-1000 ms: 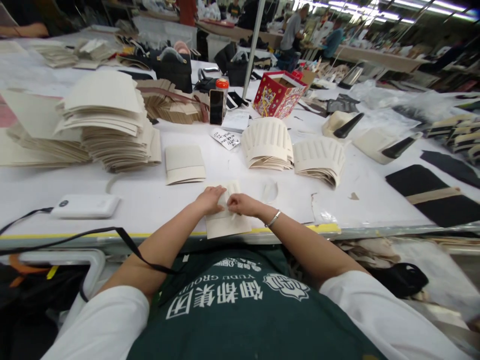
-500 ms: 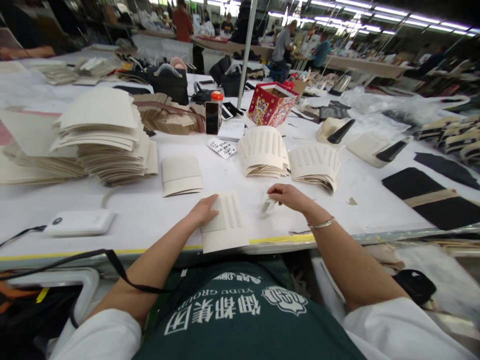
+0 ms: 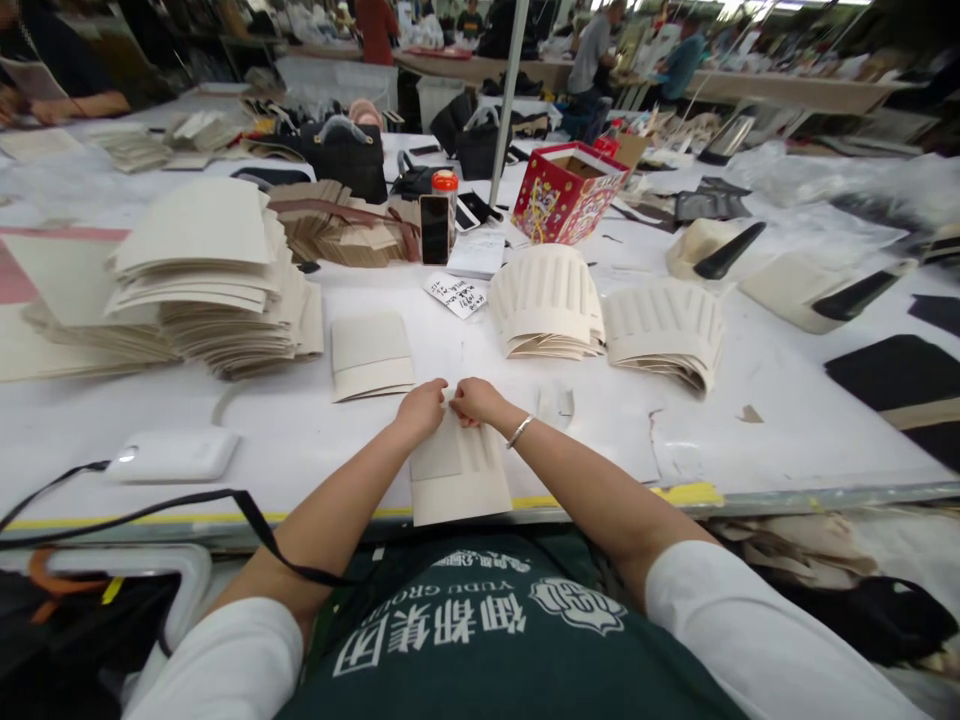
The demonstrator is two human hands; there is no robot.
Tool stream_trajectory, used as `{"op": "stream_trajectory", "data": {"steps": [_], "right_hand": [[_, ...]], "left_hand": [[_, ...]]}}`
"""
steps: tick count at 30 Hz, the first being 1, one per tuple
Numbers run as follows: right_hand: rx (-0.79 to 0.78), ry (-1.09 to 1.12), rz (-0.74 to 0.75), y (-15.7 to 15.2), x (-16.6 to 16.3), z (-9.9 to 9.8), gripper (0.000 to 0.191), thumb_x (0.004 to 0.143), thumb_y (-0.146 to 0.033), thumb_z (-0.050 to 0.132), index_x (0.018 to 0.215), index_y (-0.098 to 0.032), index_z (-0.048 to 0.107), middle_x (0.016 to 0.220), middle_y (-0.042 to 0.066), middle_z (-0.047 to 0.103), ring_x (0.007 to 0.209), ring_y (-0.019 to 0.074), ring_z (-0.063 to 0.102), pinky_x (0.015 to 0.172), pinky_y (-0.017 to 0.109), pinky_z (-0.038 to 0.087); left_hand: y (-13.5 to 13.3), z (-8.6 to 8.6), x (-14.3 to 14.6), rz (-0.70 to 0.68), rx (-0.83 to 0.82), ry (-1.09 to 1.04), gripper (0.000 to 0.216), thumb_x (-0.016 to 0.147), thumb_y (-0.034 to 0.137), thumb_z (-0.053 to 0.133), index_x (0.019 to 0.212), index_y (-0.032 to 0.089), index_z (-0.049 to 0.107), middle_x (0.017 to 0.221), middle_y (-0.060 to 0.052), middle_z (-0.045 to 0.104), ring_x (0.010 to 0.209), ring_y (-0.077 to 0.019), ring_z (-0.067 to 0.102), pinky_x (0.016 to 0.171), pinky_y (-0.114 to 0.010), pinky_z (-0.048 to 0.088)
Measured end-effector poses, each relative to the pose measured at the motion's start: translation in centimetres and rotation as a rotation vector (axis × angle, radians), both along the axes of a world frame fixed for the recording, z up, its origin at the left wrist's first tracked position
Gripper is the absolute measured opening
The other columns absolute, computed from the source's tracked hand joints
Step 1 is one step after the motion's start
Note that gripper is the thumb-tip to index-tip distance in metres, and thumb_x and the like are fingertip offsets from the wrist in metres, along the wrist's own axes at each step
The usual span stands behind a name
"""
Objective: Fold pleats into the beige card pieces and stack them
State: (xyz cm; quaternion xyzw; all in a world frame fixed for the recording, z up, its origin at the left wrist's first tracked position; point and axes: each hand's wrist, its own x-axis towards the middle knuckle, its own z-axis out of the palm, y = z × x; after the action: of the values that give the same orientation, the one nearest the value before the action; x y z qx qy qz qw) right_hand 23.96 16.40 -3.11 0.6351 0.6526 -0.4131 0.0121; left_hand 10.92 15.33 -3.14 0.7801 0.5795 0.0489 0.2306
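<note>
A cream panel with raised ribs lies at the table's front edge, its near end reaching over the yellow strip. A smaller flat piece covers its left side. My left hand is closed at the panel's top edge, thumb and fingers pinched there. Right beside it, my right hand is closed too, fingertips pinched over the ribs; what they hold is too small to make out. A curled whitish scrap lies on the table right of my right wrist.
Behind my hands sit a folded cream piece and two ribbed stacks. A tall pile of cream panels stands left, near a white power bank with a black cord. Further back are a phone and a red box.
My right hand has let go of the whitish scrap and moved left to the panel's top edge. My left hand has shifted slightly and closed. The view has tilted down.
</note>
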Motion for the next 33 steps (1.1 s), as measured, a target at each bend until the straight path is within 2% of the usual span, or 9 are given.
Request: {"op": "stream_trajectory", "data": {"steps": [4,8,14,18,22,25,27,29,33], "right_hand": [[-0.090,0.065,-0.063,0.5,0.5,-0.6,0.014,0.078,-0.019,0.050,0.081,-0.010,0.061,0.069,0.011,0.069,0.049,0.0139,0.061,0.046,0.021,0.047],[-0.100,0.097,-0.080,0.6,0.5,-0.9,0.014,0.076,-0.020,0.052,0.083,-0.010,0.060,0.066,0.010,0.068,0.048,0.0146,0.062,0.045,0.022,0.048],[-0.119,-0.023,-0.089,0.7,-0.2,0.2,0.022,0.074,-0.017,0.054,0.094,-0.009,0.060,0.068,0.011,0.069,0.052,0.0166,0.063,0.048,0.023,0.048],[-0.100,-0.044,-0.068,0.5,-0.3,0.6,0.025,0.075,-0.016,0.052,0.097,-0.010,0.060,0.072,0.011,0.070,0.054,0.0167,0.064,0.050,0.023,0.047],[0.000,-0.116,0.037,0.2,-0.2,0.3,0.023,0.077,-0.016,0.047,0.094,-0.012,0.062,0.072,0.009,0.069,0.057,0.0152,0.063,0.052,0.022,0.046],[0.196,-0.240,0.142,-0.2,-0.3,0.4,0.025,0.078,-0.016,0.046,0.099,-0.012,0.060,0.083,0.012,0.068,0.076,0.0201,0.064,0.063,0.026,0.047],[0.292,-0.275,0.178,-0.6,-0.5,0.8,0.030,0.078,-0.016,0.047,0.106,-0.013,0.057,0.099,0.014,0.065,0.093,0.0230,0.061,0.072,0.029,0.046],[0.344,-0.268,0.245,-0.8,-0.8,1.3,0.035,0.079,-0.017,0.048,0.113,-0.016,0.054,0.110,0.012,0.061,0.100,0.0218,0.057,0.079,0.029,0.044],[0.356,-0.279,0.411,-0.2,-1.6,1.7,0.032,0.078,-0.019,0.050,0.109,-0.015,0.059,0.106,0.010,0.063,0.096,0.0190,0.058,0.078,0.025,0.042]], "left_hand": [[0.7,-0.1,0.0,0.005,-0.045,-0.015,0.044,0.068,0.008,0.052,0.111,0.018,0.050,0.095,-0.002,0.065,0.087,-0.0175,0.060,0.077,-0.026,0.045],[0.9,-0.2,0.3,0.020,-0.074,-0.010,0.045,0.067,0.006,0.049,0.110,0.018,0.050,0.092,-0.002,0.066,0.085,-0.0180,0.060,0.074,-0.027,0.045],[0.9,-0.3,0.7,0.021,-0.090,-0.030,0.043,0.070,0.007,0.045,0.110,0.021,0.049,0.085,-0.001,0.066,0.081,-0.0182,0.060,0.072,-0.029,0.045],[0.0,-0.7,-0.3,0.021,-0.055,-0.127,0.042,0.071,0.010,0.048,0.111,0.022,0.047,0.087,0.000,0.065,0.082,-0.0161,0.060,0.075,-0.028,0.047],[-2.2,-1.4,-2.6,0.036,0.036,-0.242,0.040,0.069,0.020,0.060,0.107,0.021,0.048,0.110,-0.004,0.058,0.094,-0.0163,0.057,0.083,-0.029,0.047],[-3.8,-1.6,-3.8,-0.104,0.099,-0.180,0.039,0.069,0.027,0.065,0.105,0.021,0.051,0.118,-0.007,0.055,0.111,-0.0223,0.049,0.096,-0.038,0.039],[-4.5,-1.4,-4.2,-0.190,0.095,-0.136,0.050,0.066,0.031,0.069,0.112,0.021,0.049,0.118,-0.008,0.055,0.117,-0.0251,0.044,0.100,-0.041,0.035],[-4.6,-1.2,-4.2,-0.222,0.078,-0.111,0.065,0.064,0.034,0.072,0.121,0.021,0.043,0.115,-0.009,0.057,0.117,-0.0262,0.044,0.100,-0.042,0.034],[-4.6,-0.9,-4.0,-0.219,0.066,-0.090,0.079,0.061,0.038,0.074,0.128,0.020,0.036,0.117,-0.011,0.055,0.117,-0.0278,0.043,0.099,-0.043,0.035]]}}
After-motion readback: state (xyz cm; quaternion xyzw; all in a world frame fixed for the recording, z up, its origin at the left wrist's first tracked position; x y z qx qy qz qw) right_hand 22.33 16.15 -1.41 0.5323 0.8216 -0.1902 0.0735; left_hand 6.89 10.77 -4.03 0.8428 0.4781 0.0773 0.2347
